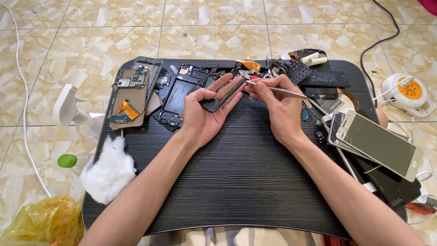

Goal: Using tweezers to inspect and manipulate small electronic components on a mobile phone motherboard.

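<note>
My left hand [207,111] rests palm-up on the black ribbed table [236,182] and holds a thin dark phone part [223,99] across its fingers. My right hand [277,102] grips slim metal tweezers [284,91], whose tip touches the upper end of that dark part. Both forearms reach in from the bottom of the view.
Opened phone frames and circuit boards [136,93] lie at the back left, a white cotton wad [109,168] at the front left. Stacked phones [378,141] sit at the right. Off the table: a white spray bottle [73,109], a yellow bag [41,223], a cable reel [407,93].
</note>
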